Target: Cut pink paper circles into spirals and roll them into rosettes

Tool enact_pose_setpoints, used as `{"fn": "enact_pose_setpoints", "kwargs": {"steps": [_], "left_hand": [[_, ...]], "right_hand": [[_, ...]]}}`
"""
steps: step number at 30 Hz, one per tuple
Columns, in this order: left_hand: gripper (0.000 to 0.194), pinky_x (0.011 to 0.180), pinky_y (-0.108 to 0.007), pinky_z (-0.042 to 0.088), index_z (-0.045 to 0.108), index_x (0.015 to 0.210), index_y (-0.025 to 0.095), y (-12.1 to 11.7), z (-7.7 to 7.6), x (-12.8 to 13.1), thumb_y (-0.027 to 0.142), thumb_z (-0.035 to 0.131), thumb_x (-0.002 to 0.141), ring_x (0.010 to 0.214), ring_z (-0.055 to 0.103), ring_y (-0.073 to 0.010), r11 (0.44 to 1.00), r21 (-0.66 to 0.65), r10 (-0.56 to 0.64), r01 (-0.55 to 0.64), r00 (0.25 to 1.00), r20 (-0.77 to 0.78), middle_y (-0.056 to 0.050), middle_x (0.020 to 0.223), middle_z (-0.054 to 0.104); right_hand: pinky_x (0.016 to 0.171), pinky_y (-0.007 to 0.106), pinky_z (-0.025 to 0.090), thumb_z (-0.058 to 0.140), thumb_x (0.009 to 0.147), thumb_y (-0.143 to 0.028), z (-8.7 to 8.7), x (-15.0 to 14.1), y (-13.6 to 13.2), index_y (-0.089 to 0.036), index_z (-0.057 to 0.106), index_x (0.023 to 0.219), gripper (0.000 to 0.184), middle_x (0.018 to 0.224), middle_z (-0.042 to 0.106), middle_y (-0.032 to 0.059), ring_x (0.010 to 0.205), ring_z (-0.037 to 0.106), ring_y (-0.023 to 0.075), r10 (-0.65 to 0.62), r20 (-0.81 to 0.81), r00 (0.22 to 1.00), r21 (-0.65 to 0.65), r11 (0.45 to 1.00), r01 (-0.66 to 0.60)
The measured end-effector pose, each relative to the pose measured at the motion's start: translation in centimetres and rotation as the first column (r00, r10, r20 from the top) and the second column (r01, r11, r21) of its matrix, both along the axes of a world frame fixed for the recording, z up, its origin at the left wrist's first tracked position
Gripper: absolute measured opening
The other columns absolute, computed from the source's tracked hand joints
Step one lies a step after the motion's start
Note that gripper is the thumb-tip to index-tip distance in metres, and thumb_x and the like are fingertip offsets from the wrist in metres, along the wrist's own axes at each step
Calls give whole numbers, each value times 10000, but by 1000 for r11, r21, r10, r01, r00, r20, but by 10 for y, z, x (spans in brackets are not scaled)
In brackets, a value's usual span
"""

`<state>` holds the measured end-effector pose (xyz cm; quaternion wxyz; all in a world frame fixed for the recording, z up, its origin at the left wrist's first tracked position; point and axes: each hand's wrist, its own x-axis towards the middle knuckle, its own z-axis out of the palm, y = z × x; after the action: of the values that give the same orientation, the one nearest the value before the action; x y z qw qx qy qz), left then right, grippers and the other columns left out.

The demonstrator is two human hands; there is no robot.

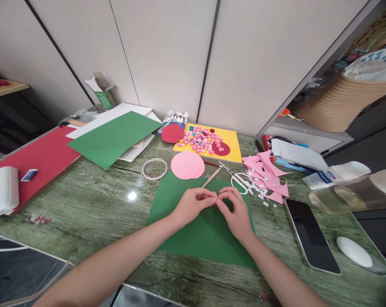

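Note:
My left hand (195,204) and my right hand (235,209) meet fingertip to fingertip above a green sheet (199,243). Both pinch a small pink paper piece (216,198), mostly hidden by the fingers. Just beyond them lie pink paper circles (187,165), a pointed wooden stick (212,177) and white-handled scissors (242,181). Farther back, many small pink, blue and yellow rolled bits (201,138) cover a yellow sheet (233,145), with a dark red circle (223,149) partly under them. A red circle (172,133) leans against a pack of pens (176,117).
Pink paper scraps (266,170) lie right of the scissors. A phone (311,234), a white computer mouse (354,251) and a bottle (352,194) stand along the right side. Left are a tape roll (154,169), another green sheet (116,138) and a red sheet (39,157).

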<state>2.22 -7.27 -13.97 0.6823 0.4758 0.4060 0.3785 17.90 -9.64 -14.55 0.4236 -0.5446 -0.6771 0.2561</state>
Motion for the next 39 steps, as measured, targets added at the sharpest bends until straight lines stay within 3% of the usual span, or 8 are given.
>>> {"fn": "enact_pose_setpoints", "kwargs": {"steps": [6, 15, 22, 33, 39], "left_hand": [[281, 753, -296, 489, 689, 838, 130, 5, 2, -5, 363, 649, 687, 795, 636, -187, 990, 108, -74, 93, 983, -169, -82, 867, 704], [250, 823, -311, 477, 711, 800, 128, 5, 2, -3, 294, 716, 613, 856, 639, -199, 999, -11, -45, 45, 999, -13, -76, 858, 714], [265, 858, -321, 471, 710, 821, 134, -1, 5, 0, 289, 725, 606, 892, 638, -203, 1000, -22, 8, -7, 1000, 28, -83, 950, 702], [291, 768, -300, 501, 717, 831, 168, 11, 5, -13, 387, 677, 644, 849, 653, -223, 982, 97, -135, 161, 963, -232, -67, 851, 719], [248, 793, -301, 499, 721, 808, 158, 9, 6, -9, 322, 703, 624, 859, 654, -221, 993, 67, -84, 94, 987, -139, -61, 846, 721]], "right_hand": [[795, 355, 415, 553, 793, -260, 1, 0, 1, -204, 562, 707, 103, 900, 516, 47, 892, 529, 201, 31, 13, 999, -8, 999, -31], [787, 376, 410, 556, 784, -254, -1, -1, -1, -212, 560, 722, 75, 891, 528, 45, 889, 523, 212, -37, 97, 995, 68, 997, 31], [785, 381, 400, 531, 807, -251, -1, -1, -4, -216, 546, 754, 65, 890, 524, 49, 899, 515, 216, -47, 102, 994, 89, 995, 38], [802, 393, 406, 574, 764, -238, -3, -1, -2, -209, 550, 723, 56, 908, 523, 52, 926, 526, 227, 31, 129, 991, 17, 999, -34], [804, 388, 408, 590, 756, -240, -2, -1, -2, -210, 563, 718, 56, 894, 527, 44, 902, 531, 219, -14, 111, 994, 24, 1000, 11]]}}
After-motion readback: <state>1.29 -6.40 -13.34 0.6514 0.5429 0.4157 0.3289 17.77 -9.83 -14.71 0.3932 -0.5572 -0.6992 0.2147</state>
